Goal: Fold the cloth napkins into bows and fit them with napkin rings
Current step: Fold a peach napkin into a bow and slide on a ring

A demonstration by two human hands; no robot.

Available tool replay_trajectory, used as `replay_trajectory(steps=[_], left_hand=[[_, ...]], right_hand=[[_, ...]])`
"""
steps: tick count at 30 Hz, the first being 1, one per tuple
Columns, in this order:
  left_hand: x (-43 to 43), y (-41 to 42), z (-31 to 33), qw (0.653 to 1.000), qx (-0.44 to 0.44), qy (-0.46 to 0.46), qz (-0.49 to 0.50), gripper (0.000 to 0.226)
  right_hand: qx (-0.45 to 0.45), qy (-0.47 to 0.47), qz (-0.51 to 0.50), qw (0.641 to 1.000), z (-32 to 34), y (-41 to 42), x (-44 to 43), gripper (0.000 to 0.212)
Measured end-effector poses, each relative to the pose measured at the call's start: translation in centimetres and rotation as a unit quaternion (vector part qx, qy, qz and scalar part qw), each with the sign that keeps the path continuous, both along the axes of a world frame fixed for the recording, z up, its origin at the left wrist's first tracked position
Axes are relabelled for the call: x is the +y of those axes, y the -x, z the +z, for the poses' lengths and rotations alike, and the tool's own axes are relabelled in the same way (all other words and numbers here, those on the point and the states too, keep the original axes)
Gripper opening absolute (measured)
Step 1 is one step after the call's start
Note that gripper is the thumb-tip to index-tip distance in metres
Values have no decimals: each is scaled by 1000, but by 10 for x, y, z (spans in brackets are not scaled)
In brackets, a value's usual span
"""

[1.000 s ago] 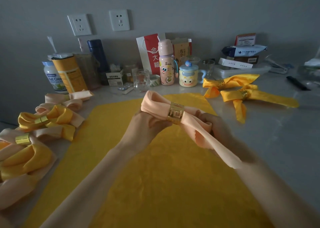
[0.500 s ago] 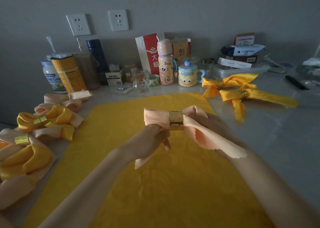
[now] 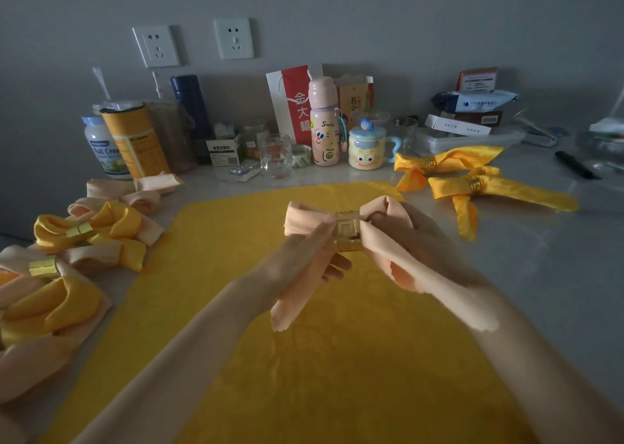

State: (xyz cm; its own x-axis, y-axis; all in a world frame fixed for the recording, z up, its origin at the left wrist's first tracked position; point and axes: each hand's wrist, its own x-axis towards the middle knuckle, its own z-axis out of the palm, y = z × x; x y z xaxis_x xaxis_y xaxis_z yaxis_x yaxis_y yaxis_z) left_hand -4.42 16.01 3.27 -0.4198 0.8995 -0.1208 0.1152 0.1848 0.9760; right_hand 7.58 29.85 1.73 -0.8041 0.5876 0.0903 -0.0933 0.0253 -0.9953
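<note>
1. Room to move: the grey table (image 3: 557, 274) runs wide to the right. A big patch of its top shows between the yellow mat (image 3: 304, 376) and the black pen (image 3: 575, 165).
2. The grey wall (image 3: 371, 11) stands behind the table, with two white sockets (image 3: 156, 45) on it.
3. The yellow mat lies flat in the middle of the table. Its far edge stops just short of the row of bottles and cups by the wall.
4. A pile of bows (image 3: 91, 231), peach and yellow, lies along the mat's left edge. The bows touch each other.
5. Two yellow bows (image 3: 486, 187) lie on the table near the mat's far right corner. They touch too.
6. A pink bottle (image 3: 324, 122), a smiley mug (image 3: 366, 148) and a glass (image 3: 276, 155) stand at the back.
7. The peach napkin (image 3: 304, 217) is up in the air over the far part of the mat, held between both hands. It has a loop on each side, and its two ends hang down.
8. The left hand (image 3: 297, 261) grips the napkin's left side with curled fingers, right beside the ring.
9. The right hand (image 3: 415, 237) grips the right loop, its fingers pinching the cloth next to the ring.
10. The gold napkin ring (image 3: 347, 237) sits around the middle of the napkin, between the two hands.
</note>
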Motion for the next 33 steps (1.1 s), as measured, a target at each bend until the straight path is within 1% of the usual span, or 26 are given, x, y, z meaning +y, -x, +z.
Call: replay_trajectory(steps=[1,2,4,5,7,9,10,11,12,13,14,15,17,20,24,27,29,32,33], left_hand=[[0,-1,-2,1000,-7,-9,10,47],[0,-3,-3,1000,-12,-13,21,44],[0,-4,-5,999,-2,-25,30,41],[1,-4,-6,999,28,-33,28,40],[1,-1,-7,992,115,-57,12,39],[2,1,-9,982,171,-84,3,46],[3,2,-11,979,180,-93,2,50],[4,2,-14,979,178,-97,4,52],[4,2,-16,981,170,-95,7,53],[5,1,-19,983,156,-94,8,51],[5,1,-21,986,140,-93,7,46],[4,1,-22,988,126,-93,3,41],[3,1,-21,991,101,-87,-2,34],[2,-1,-19,994,81,-67,4,35],[8,-5,-21,993,106,-49,29,41],[12,-4,-26,992,107,-28,60,45],[13,-2,-28,990,121,-15,66,50],[13,0,-31,983,171,-7,61,68],[12,1,-31,980,189,-9,54,67]], right_hand=[[3,-20,9,1000,-1,0,2,42],[10,1,23,1000,-3,1,5,35],[34,89,83,992,-3,1,7,28],[46,122,104,986,-3,1,8,26],[39,137,77,987,-1,-1,12,29],[15,124,20,992,3,-6,16,35],[2,91,1,996,8,-9,18,37],[-21,25,-11,999,12,-12,18,38],[-54,-55,0,997,16,-14,16,37],[-90,-117,27,989,19,-15,11,34],[-124,-156,62,978,19,-15,7,31],[-149,-175,91,969,20,-13,0,30],[-172,-199,112,958,18,-10,-7,28],[-161,-235,85,955,12,-10,-6,27],[-135,-315,2,939,5,-6,-8,31],[-123,-390,-45,912,-1,-1,-9,40],[-119,-409,-50,904,-5,1,-8,41],[-110,-425,-61,896,-9,1,-8,39],[-108,-437,-74,890,-10,1,-7,39]])
